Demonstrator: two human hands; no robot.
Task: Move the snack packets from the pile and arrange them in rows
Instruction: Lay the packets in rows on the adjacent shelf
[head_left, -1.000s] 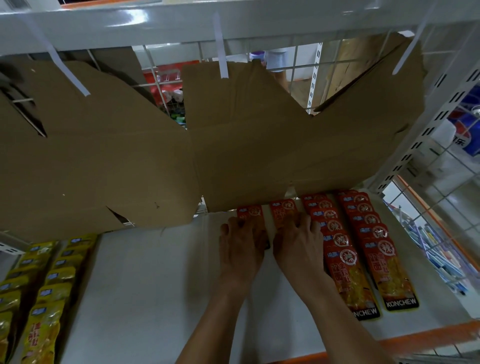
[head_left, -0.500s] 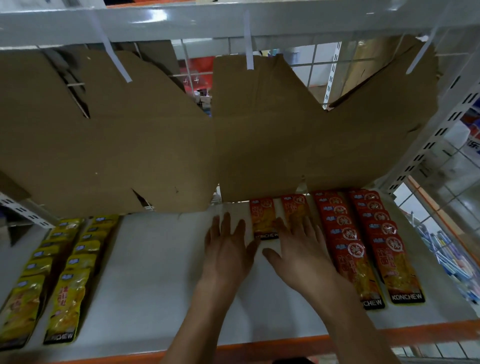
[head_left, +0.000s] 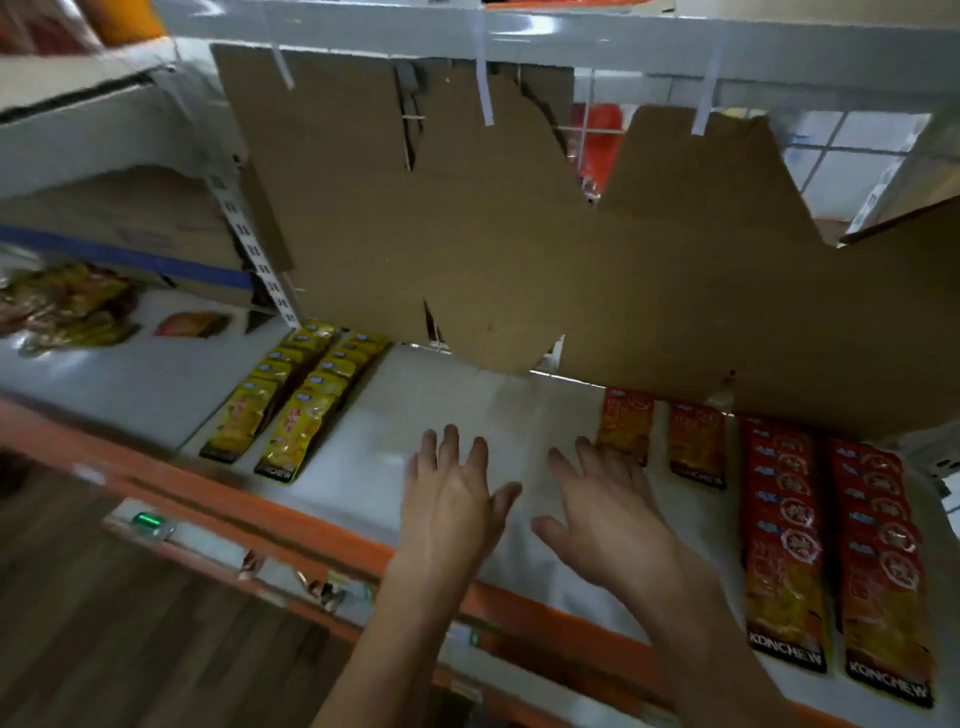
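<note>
Your left hand (head_left: 451, 499) is over the bare white shelf (head_left: 415, 415), fingers straight and fanned, holding nothing. Your right hand (head_left: 610, 512) is beside it, fingers likewise spread and empty; its fingertips (head_left: 587, 448) reach the lower edge of a single red packet (head_left: 626, 421). Contact unclear. A second single red packet (head_left: 696, 441) lies just right of that one. Further right, two full overlapping rows of red packets (head_left: 831, 545) run front to back. At the shelf's left, two rows of yellow packets (head_left: 296, 400). The loose pile of packets (head_left: 62, 306) sits far left, blurred. Cardboard sheet (head_left: 519, 249) hangs behind.
</note>
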